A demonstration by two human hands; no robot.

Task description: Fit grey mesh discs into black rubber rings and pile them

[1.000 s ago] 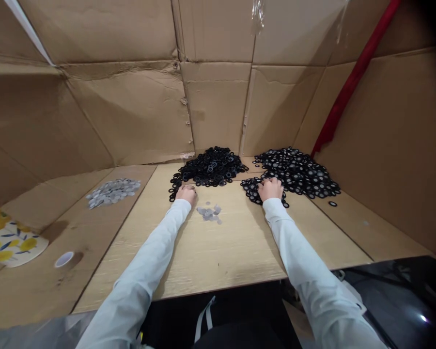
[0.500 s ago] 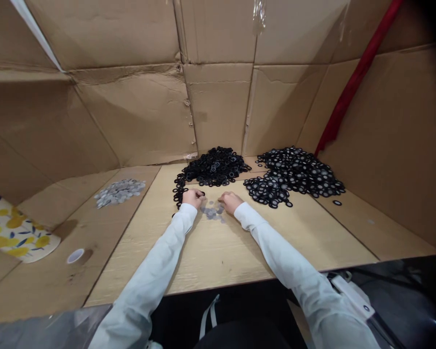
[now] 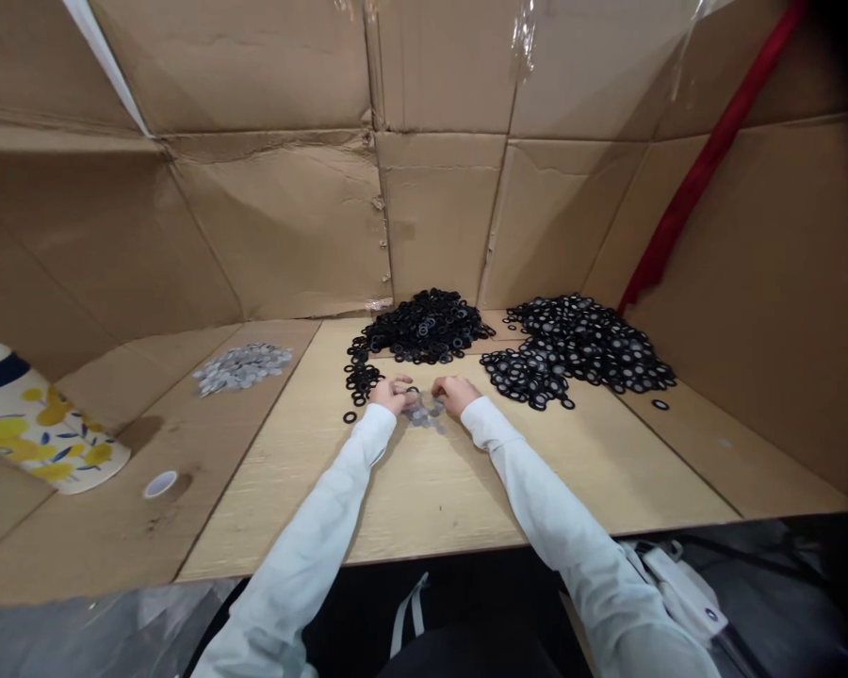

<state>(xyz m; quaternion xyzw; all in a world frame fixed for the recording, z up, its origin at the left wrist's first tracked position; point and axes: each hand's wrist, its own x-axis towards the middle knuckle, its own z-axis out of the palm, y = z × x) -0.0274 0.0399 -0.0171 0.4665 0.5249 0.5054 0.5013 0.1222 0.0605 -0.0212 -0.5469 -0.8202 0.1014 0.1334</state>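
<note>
My left hand is closed on a black ring above the board, left of a small scatter of translucent discs. Facing it from the right, my right hand has its fingertips pinched at the edge of those discs; what they hold is too small to make out. Behind my hands rises a heap of black rings, with some spilling down on its left side. Black rings with pale centres form a wide pile at the right.
Pale discs lie in a pile at the left. A floral cylinder and a small white round item stand nearer on that side. Cardboard walls enclose the back and sides; a red strip hangs at the right.
My left hand has moved closer to my right hand, bringing the black ring over the translucent discs. The whole view has shifted slightly.
</note>
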